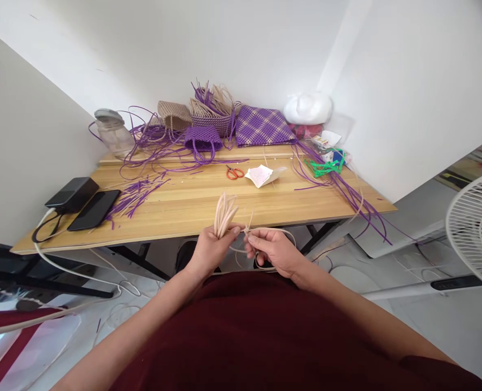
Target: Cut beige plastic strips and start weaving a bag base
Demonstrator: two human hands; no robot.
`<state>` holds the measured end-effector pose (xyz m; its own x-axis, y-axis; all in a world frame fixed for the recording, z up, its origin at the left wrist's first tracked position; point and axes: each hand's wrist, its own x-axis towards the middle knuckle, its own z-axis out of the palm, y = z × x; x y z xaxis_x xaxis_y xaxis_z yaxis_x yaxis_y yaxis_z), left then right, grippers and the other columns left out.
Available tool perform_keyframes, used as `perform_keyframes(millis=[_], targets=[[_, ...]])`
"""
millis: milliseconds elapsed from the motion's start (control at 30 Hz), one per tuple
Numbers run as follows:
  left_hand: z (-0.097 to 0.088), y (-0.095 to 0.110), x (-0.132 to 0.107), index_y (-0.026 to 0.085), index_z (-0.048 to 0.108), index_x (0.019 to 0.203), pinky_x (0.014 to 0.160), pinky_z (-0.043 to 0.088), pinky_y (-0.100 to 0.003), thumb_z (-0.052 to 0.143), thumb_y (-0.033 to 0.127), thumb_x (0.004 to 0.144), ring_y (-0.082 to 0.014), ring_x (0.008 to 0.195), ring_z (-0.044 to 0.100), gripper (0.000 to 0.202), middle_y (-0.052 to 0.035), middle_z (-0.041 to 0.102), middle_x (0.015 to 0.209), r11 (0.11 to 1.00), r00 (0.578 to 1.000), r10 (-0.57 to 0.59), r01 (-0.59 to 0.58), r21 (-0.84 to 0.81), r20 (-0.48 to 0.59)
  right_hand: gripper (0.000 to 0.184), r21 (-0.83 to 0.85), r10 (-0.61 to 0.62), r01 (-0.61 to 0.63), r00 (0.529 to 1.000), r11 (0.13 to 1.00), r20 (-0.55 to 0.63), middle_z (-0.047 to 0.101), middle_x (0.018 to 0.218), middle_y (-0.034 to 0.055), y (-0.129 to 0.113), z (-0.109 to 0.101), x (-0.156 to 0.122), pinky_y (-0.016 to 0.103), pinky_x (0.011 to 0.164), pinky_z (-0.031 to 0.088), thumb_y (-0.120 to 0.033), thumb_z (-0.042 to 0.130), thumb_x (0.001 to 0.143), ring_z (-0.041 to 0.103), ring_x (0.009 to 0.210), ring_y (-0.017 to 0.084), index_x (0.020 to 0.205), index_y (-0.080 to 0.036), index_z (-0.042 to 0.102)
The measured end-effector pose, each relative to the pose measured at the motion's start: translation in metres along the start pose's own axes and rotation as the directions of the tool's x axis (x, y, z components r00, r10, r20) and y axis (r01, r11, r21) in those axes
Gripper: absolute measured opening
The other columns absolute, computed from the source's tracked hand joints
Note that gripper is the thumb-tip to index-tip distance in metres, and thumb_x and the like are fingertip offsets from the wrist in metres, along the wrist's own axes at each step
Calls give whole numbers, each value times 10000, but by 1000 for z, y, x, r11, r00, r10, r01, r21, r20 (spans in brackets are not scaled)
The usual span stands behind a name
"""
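In front of my body, just off the table's near edge, my left hand (213, 247) is closed around a folded bundle of beige cords (225, 213), whose looped ends stick up above the fist. My right hand (274, 248) pinches a small knot of beige cord (247, 230) between thumb and fingers. From that knot a short end points up, and a longer strand loops around past the right hand. A length of cord runs between the two hands, which are close together but apart.
On the wooden table (175, 209) lie orange-handled scissors (235, 173), a paper packet (260, 175), purple strip offcuts (137, 195), a black phone (94, 210) and a black box (72, 194). Woven purple bags (264, 126) and a jar (113, 133) line the back. A white fan (479, 228) stands right.
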<state>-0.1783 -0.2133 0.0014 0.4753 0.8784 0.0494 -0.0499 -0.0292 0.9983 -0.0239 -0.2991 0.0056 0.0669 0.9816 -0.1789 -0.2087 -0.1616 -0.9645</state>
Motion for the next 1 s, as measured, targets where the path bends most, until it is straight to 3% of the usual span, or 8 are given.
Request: perform_keyframes(millis=[133,433,533,600,667,767,900,1000], targets=[[-3,13,0,169,777,840,829,494,-292,761,298,729,-204,904,654,171,-66,753,915,993,985,107,-99,67,-138,296,-33,-68,66,997,997,-42,618,745,28,-7,1,0,176,409,350,-424,724,770,561,572,92,859,-142,700],[3,8,-2,150,765,851,737,520,-291,803,288,665,-201,760,677,235,-50,758,799,992,1000,25,-24,126,-2,271,-268,-89,107,993,958,76,636,796,45,-14,4,-9,230,534,462,-390,595,859,601,684,142,922,-151,706],[0,3,-1,174,760,853,776,509,-299,737,290,739,-207,803,679,164,-41,755,829,962,996,85,-86,258,16,243,-657,-171,221,975,721,140,687,825,46,-36,-1,-26,285,682,491,-347,543,912,623,745,169,939,-185,722],[0,5,-2,186,756,874,798,503,-298,707,278,773,-204,829,674,146,-35,752,861,951,991,111,-128,280,76,256,-815,-359,294,927,500,114,700,991,67,-51,-3,-33,326,826,485,-343,624,875,631,920,213,1077,-202,699],[1,9,-5,181,752,865,805,504,-292,714,265,771,-199,835,668,132,-35,749,865,967,982,102,-135,217,156,563,-843,-515,351,850,408,105,617,1246,93,-59,-3,-34,370,973,438,-346,761,756,555,1158,265,1275,-213,586],[6,17,-9,166,753,832,794,512,-283,753,257,737,-192,812,664,132,-36,745,834,993,966,94,-108,46,239,779,-718,-453,476,857,508,246,574,1293,76,-52,3,-24,370,1009,423,-333,856,622,523,1205,269,1313,-229,512],[7,29,-10,159,767,925,771,520,-286,728,284,769,-183,781,660,203,-52,750,841,996,968,80,-68,-57,239,262,-507,-292,356,934,785,205,637,948,29,-24,15,-6,290,789,489,-289,628,844,620,842,168,1081,-188,582],[-7,43,-4,167,770,985,719,501,-252,711,308,789,-168,783,637,249,-59,751,897,993,989,118,-118,0,95,165,-510,-62,188,965,840,254,536,717,-14,-4,10,-1,219,585,410,-264,477,909,517,599,102,946,-169,607]])
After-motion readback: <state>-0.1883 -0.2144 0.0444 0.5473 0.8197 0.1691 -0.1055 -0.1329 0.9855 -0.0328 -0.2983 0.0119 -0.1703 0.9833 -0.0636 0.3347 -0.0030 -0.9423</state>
